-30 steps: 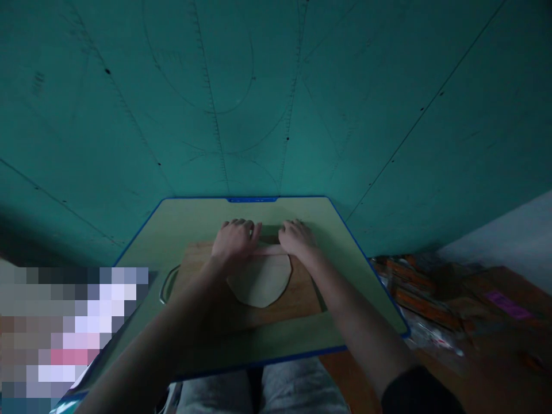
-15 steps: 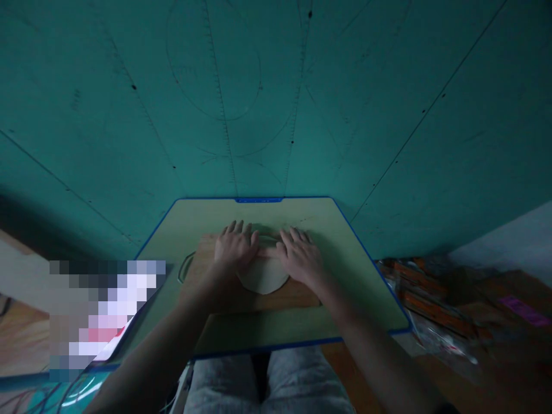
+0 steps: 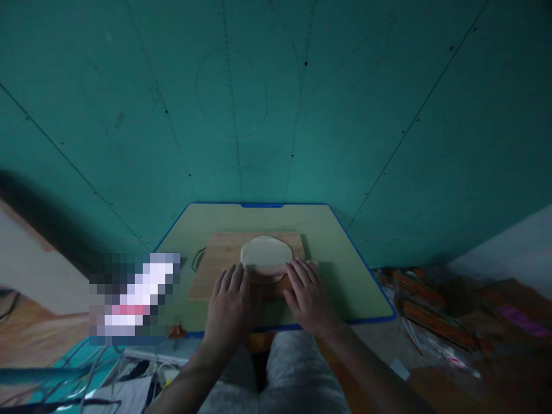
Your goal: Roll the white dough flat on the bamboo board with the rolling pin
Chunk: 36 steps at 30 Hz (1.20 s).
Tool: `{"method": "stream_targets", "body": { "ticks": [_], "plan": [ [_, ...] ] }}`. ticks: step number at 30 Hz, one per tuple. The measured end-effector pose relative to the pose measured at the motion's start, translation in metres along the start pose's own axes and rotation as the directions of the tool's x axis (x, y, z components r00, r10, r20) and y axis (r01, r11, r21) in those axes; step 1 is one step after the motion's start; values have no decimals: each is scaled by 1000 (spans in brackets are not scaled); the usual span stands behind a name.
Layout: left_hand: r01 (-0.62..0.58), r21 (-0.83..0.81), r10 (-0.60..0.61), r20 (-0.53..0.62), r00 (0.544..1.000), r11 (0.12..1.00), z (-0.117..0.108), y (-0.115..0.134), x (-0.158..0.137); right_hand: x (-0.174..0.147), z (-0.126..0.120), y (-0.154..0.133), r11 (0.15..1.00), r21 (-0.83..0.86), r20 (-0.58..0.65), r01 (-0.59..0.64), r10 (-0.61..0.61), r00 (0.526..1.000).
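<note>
A flat round sheet of dough (image 3: 266,251) lies on a wooden cutting board (image 3: 224,253). Across its near edge runs a wooden rolling pin (image 3: 268,269), mostly covered by my hands. My left hand (image 3: 228,299) rests over the pin's left part, palm down and fingers stretched forward. Over the right part lies my right hand (image 3: 308,293), its fingers also extended and the thumb a little apart. A short end of the pin shows just beyond the right fingers. Neither hand is wrapped round it.
The board sits on a pale tabletop with a blue rim (image 3: 345,247), against a green wall (image 3: 267,115). A green cord loop (image 3: 197,260) hangs off the board's left side. A pixelated bright object (image 3: 138,293) is at left. Cables (image 3: 92,368) lie lower left; orange packages (image 3: 431,313) lie right.
Both hands have drawn back from the far side of the dough to its near edge, bringing the rolling pin towards me. More of the dough shows, and the camera view has shifted.
</note>
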<state>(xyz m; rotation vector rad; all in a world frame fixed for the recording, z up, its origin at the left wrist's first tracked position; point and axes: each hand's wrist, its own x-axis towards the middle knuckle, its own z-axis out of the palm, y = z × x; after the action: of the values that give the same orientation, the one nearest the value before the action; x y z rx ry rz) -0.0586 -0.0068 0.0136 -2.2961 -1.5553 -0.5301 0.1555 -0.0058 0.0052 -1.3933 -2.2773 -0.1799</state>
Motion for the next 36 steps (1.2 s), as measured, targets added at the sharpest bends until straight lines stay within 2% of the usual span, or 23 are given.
{"method": "stream_targets", "body": {
  "ticks": [4, 7, 10, 14, 16, 19, 23, 26, 28, 32, 36],
  "plan": [
    [2, -103, 10, 119, 993, 995, -14, -13, 11, 10, -9, 9, 999, 36, 46, 26, -27, 999],
    [48, -260, 0, 183, 983, 964, -16, -32, 41, 22, -9, 15, 999, 35, 88, -13, 10, 996],
    [125, -422, -33, 219, 975, 898, -10, -55, 84, 25, -5, 21, 998, 42, 67, -42, 39, 997],
    [155, -469, -18, 283, 959, 870, 9, -72, 123, 12, -8, 41, 998, 62, -38, -30, 33, 999],
    [144, -469, 4, 301, 954, 871, 20, -67, 125, 3, -13, 56, 991, 107, -139, -82, 97, 985],
    [44, -443, 109, 314, 943, 895, 36, -42, 114, -8, -20, 75, 942, 264, -263, -207, 277, 924],
    [-201, -278, 282, 290, 915, 939, 44, -12, 102, -12, -19, 79, 796, 473, -210, -377, 517, 830],
    [-246, -216, 306, 311, 900, 945, 40, -7, 102, -13, -15, 75, 707, 542, -137, -454, 608, 782],
    [-248, -203, 302, 303, 904, 947, 36, -5, 103, -14, -15, 73, 685, 556, -112, -471, 623, 774],
    [-254, -217, 299, 207, 931, 942, 38, 9, 99, -14, -17, 71, 687, 554, -84, -470, 608, 790],
    [-255, -243, 311, 230, 922, 936, 44, 19, 98, -10, -15, 70, 738, 529, -115, -419, 551, 827]
  ]
}}
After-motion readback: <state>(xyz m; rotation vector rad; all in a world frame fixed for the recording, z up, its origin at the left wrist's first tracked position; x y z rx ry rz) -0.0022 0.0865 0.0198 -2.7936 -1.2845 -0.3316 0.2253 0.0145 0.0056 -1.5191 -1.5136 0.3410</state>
